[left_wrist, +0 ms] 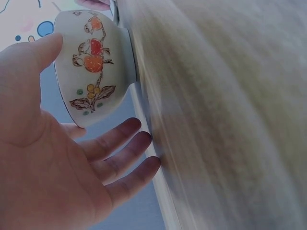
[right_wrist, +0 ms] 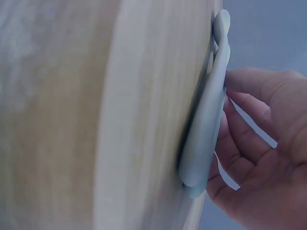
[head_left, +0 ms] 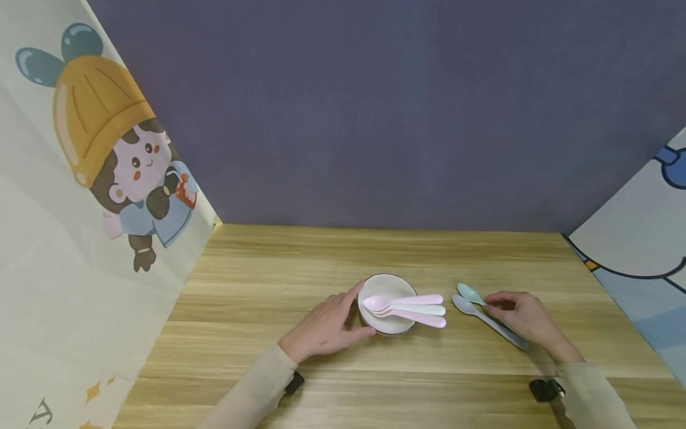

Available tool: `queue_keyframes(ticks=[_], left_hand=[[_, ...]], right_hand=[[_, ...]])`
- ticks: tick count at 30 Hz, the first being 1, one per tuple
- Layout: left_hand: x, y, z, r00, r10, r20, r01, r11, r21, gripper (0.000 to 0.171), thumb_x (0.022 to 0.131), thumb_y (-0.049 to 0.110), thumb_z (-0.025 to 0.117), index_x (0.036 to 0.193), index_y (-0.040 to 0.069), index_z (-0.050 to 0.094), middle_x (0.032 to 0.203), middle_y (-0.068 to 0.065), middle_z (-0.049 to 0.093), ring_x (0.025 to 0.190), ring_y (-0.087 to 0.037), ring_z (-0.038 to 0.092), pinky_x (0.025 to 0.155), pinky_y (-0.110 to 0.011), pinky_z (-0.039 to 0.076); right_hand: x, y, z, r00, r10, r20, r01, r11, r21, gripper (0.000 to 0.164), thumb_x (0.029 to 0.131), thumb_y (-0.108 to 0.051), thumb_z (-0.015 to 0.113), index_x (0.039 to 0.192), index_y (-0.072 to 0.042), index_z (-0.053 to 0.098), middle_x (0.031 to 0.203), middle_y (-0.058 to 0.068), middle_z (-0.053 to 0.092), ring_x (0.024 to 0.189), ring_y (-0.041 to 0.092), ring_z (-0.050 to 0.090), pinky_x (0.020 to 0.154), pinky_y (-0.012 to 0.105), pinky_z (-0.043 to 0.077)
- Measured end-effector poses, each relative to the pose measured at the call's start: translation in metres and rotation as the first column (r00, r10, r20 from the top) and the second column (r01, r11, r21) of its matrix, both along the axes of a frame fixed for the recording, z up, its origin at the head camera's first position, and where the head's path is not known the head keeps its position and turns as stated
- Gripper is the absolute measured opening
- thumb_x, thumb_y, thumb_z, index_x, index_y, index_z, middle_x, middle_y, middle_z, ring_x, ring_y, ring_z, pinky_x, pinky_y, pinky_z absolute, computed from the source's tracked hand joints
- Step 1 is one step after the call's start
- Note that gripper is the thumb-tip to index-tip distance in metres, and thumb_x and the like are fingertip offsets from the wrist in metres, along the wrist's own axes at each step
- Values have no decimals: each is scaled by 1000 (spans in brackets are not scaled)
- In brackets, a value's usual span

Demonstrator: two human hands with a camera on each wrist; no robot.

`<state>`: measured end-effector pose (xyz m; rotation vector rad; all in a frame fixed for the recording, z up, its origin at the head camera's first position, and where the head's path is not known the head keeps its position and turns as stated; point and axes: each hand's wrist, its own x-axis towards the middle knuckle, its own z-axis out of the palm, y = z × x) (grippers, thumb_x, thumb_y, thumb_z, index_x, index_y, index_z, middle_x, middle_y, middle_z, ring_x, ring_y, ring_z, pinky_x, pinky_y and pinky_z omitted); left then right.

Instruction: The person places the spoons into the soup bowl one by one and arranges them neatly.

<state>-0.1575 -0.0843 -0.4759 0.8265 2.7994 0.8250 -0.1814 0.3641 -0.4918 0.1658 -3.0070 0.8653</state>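
The left hand (head_left: pixel 327 326), thumb and forefinger spread, grips the bowl (head_left: pixel 372 287) holding three spoons (head_left: pixel 417 310), apparently for steadiness, while the right hand (head_left: pixel 529 323) pinches the green spoon (head_left: pixel 469 293) beside the grey spoon (head_left: pixel 496 326) on the tabletop (head_left: pixel 268 271).

In the dim left wrist view, the bench (left_wrist: pixel 216 143) blurs right of the bowl (left_wrist: pixel 93 64); the pale wall (left_wrist: pixel 28 20) above-left of it washes out.

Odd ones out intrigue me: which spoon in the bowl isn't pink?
The middle spoon: its handle is whitish, between those of the farther pink spoon and nearer pink spoon.
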Motion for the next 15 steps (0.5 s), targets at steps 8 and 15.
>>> queue_keyframes(ticks=[8, 15], left_hand=[[0, 0, 1, 1000, -4, -3, 4, 1000, 8, 100, 99, 67, 63, 171, 12, 22, 159, -15, 56, 140, -32, 59, 119, -48, 49], [1, 0, 2, 1000, -1, -2, 1, 1000, 6, 100, 98, 68, 64, 171, 12, 22, 158, -15, 56, 140, -31, 59, 119, -48, 49]], right_hand=[[0, 0, 0, 1000, 6, 14, -6, 1000, -2, 24, 97, -21, 79, 112, -3, 81, 96, 6, 81, 80, 7, 70, 67, 20, 54], [-1, 1, 1, 1000, 6, 6, -6, 1000, -4, 24, 96, -21, 80, 112, -2, 82, 97, 8, 82, 80, 7, 70, 66, 20, 54]])
